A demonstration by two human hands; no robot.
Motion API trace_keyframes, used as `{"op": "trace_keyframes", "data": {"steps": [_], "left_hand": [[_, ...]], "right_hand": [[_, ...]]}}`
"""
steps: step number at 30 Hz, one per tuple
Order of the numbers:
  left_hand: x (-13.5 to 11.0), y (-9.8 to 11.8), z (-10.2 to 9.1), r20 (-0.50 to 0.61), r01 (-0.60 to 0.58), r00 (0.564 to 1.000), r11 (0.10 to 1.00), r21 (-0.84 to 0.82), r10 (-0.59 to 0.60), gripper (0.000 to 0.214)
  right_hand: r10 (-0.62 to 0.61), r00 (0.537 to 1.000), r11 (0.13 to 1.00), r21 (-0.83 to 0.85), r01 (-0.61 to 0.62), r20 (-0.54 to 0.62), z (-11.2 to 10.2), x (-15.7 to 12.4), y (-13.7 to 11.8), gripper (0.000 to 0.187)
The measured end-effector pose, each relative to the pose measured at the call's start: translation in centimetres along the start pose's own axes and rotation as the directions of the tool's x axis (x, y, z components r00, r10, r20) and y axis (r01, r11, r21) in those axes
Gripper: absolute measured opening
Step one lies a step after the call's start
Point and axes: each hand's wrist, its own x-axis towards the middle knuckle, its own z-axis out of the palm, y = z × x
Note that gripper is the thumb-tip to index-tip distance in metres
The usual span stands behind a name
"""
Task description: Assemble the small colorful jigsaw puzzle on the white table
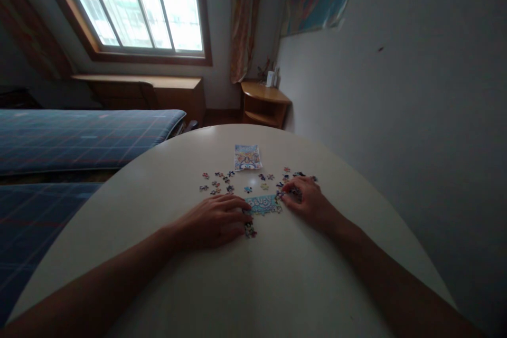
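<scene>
A partly joined jigsaw puzzle (262,204), a light blue strip with lettering, lies on the white round table (222,285). My left hand (217,219) rests flat at its left end, fingers stretched out and touching the edge. A few joined dark pieces (250,230) extend downward beside those fingertips. At the strip's right end, my right hand (309,198) has thumb and index finger pinched at a small puzzle piece (279,195), which is partly hidden. Loose pieces (216,185) are scattered beyond my left hand, and more lie around my right fingers. A single blue piece (247,189) sits just above the strip.
Farther back on the table lies a colourful picture packet (247,157). A wall (415,116) runs along the right side. Beds with plaid mattresses (87,137) stand at the left, and a wooden corner shelf (265,93) is behind the table.
</scene>
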Motion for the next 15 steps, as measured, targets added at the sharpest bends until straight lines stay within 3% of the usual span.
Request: {"op": "trace_keyframes", "data": {"steps": [9, 15], "left_hand": [[-0.14, -0.24, 0.28, 0.022, 0.004, 1.0, 1.0, 0.007, -0.004, 0.032], [-0.19, -0.33, 0.3, 0.038, 0.01, 0.999, 1.0, 0.018, -0.011, 0.037]], "right_hand": [[-0.027, 0.999, 0.996, 0.088, 0.025, 0.022, -0.09, 0.04, -0.01, 0.024], [-0.023, 1.0, 0.993, 0.114, 0.024, -0.003, 0.22, 0.17, -0.05, 0.012]]}}
